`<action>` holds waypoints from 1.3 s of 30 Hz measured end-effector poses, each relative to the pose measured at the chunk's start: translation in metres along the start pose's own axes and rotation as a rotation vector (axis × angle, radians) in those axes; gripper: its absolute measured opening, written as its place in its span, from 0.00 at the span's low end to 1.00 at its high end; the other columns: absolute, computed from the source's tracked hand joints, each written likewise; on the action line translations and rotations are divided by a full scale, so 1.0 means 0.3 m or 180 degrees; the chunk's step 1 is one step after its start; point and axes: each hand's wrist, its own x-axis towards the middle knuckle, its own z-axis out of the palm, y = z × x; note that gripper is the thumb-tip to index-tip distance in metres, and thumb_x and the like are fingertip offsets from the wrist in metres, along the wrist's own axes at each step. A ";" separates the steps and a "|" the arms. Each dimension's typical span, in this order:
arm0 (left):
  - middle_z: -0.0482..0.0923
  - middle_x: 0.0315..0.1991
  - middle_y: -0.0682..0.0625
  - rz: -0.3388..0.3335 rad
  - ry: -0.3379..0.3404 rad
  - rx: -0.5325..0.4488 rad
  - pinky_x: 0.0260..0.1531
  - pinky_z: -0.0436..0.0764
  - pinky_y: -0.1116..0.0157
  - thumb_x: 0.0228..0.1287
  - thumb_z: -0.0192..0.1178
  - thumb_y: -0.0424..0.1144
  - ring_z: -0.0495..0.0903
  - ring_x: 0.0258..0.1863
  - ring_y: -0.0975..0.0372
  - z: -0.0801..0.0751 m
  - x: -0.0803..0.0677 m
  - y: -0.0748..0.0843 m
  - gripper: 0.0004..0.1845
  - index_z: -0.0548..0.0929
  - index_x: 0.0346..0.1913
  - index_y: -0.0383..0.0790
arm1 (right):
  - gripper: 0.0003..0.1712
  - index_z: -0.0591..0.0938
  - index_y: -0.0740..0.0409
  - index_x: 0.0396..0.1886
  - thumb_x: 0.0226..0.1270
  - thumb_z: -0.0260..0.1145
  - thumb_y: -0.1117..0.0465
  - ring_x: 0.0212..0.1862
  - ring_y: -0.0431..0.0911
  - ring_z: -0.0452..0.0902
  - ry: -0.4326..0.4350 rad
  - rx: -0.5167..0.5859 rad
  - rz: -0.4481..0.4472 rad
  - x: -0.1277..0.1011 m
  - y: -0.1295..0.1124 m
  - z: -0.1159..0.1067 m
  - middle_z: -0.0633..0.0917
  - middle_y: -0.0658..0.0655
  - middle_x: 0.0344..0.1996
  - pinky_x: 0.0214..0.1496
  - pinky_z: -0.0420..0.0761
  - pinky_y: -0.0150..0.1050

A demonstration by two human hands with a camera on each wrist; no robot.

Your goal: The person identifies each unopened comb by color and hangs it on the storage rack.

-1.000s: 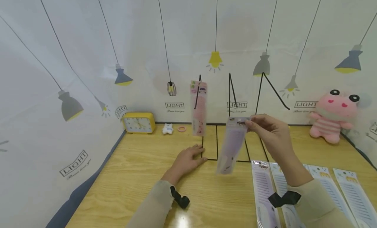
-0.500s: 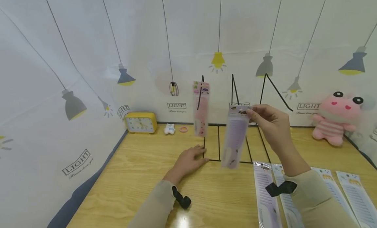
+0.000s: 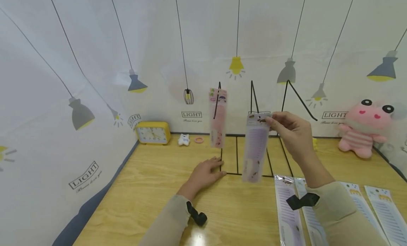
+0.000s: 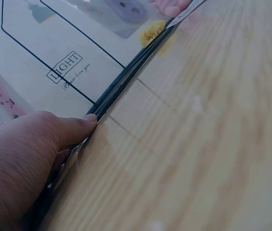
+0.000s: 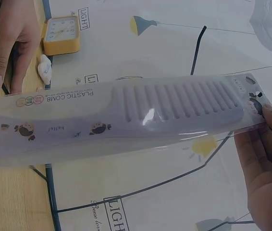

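My right hand (image 3: 294,138) pinches the top corner of a clear packet holding a purple comb (image 3: 255,147), which hangs down just in front of the middle hook of a black wire rack (image 3: 252,94). In the right wrist view the comb (image 5: 174,103) shows its wide teeth, with thumb and fingers at the packet's printed end. My left hand (image 3: 203,175) rests low at the rack's left front corner, fingers extended over the base wire. The left wrist view has the thumb (image 4: 76,130) lying against that wire. A packaged pink comb (image 3: 217,124) hangs on the left hook.
Several packaged combs lie at the front right, a purple one (image 3: 287,207) leftmost and a blue one (image 3: 386,210) rightmost. A yellow clock (image 3: 153,133), a white bear figure (image 3: 183,140) and a pink ring (image 3: 199,140) stand back left. A pink plush (image 3: 360,140) sits back right.
My right hand has raised the purple comb toward the middle hook, and the packet now hangs straighter. The left hand stays at the rack's base.
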 end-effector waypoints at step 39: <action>0.67 0.73 0.57 0.0030 -0.0007 -0.0005 0.74 0.60 0.52 0.71 0.58 0.59 0.59 0.75 0.61 -0.003 0.002 0.001 0.30 0.75 0.71 0.50 | 0.23 0.85 0.58 0.50 0.72 0.65 0.44 0.40 0.34 0.81 0.0195 -0.1003 0.0393 0.259 0.173 0.050 0.88 0.55 0.42 0.42 0.77 0.28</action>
